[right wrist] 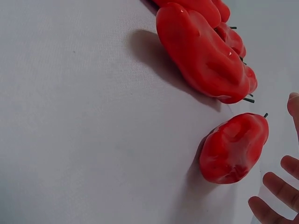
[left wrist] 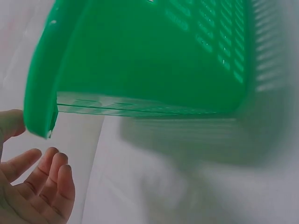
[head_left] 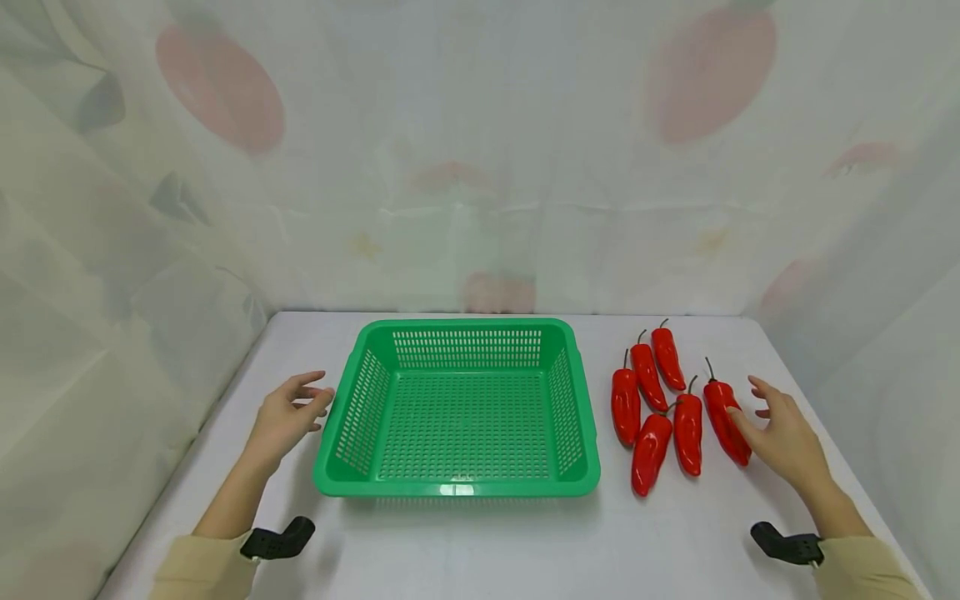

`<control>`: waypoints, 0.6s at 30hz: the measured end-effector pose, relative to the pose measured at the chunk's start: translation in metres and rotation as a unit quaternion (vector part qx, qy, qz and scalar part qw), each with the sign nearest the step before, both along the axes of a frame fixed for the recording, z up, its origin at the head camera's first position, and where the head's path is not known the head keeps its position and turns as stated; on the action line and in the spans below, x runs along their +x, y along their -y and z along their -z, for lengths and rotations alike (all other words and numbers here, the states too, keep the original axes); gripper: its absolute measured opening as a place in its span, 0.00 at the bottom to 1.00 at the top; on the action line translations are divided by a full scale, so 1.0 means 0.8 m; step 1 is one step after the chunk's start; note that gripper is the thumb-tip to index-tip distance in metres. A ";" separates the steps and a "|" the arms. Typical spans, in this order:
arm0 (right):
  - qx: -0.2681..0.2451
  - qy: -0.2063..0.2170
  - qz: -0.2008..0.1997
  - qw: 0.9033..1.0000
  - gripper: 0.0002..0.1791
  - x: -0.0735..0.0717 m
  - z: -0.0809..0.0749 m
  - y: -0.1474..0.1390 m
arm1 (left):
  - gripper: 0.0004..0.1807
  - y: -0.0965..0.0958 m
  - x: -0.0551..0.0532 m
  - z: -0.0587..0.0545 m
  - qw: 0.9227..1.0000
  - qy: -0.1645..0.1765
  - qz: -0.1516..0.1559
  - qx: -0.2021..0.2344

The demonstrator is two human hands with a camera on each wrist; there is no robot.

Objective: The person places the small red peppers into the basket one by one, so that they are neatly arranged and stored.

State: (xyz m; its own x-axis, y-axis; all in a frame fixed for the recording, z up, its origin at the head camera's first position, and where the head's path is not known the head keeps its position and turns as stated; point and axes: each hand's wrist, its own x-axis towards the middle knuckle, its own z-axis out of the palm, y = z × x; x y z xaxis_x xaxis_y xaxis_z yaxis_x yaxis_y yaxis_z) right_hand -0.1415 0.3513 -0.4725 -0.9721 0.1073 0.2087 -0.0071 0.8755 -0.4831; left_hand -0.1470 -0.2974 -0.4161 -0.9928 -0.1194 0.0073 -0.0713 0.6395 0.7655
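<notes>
A green plastic basket (head_left: 457, 490) with slotted walls stands on the white table, and nothing lies inside it. Beside its left rim is my left hand (head_left: 291, 412), fingers loosely bent; in the left wrist view the thumb (left wrist: 11, 124) is at the rim, though contact is hard to tell. Several red chili peppers (head_left: 651, 454) with dark stems lie right of the basket. My right hand (head_left: 787, 437) hovers by the rightmost red chili pepper (head_left: 723, 417), thumb toward it. In the right wrist view that pepper (right wrist: 236, 149) sits apart from the fingers (right wrist: 280, 189).
The white table (head_left: 465, 550) runs up to pale patterned curtains (head_left: 465, 242) at the back and both sides. Dark wrist cameras (head_left: 277, 540) are strapped at both sleeves. The other peppers (right wrist: 201, 56) lie close together, some touching.
</notes>
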 end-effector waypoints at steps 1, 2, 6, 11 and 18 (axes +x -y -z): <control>0.001 0.005 0.002 1.000 0.40 0.000 0.000 0.001 | 0.32 -0.001 0.000 0.000 1.000 0.006 0.000 0.004; -0.001 0.008 0.000 1.000 0.40 0.001 0.000 0.001 | 0.32 -0.001 0.000 -0.001 1.000 0.010 0.000 0.008; -0.005 0.020 0.004 1.000 0.39 0.001 0.002 0.001 | 0.31 0.010 -0.013 0.021 0.999 0.022 -0.005 0.024; -0.012 0.024 0.005 1.000 0.39 0.000 0.004 0.000 | 0.33 0.017 -0.024 0.037 0.999 0.034 -0.007 0.037; -0.022 0.036 0.011 0.999 0.40 -0.001 0.007 0.001 | 0.32 -0.008 -0.009 -0.002 0.996 0.057 0.018 0.065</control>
State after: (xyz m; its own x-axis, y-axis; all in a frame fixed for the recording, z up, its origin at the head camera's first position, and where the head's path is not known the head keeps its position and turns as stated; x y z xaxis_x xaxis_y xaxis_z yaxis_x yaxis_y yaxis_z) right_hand -0.1421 0.3506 -0.4785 -0.9819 0.1354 0.1321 0.0476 0.8528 -0.5200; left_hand -0.1543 -0.2912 -0.4146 -0.9900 -0.0757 -0.1193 -0.1413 0.5384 0.8307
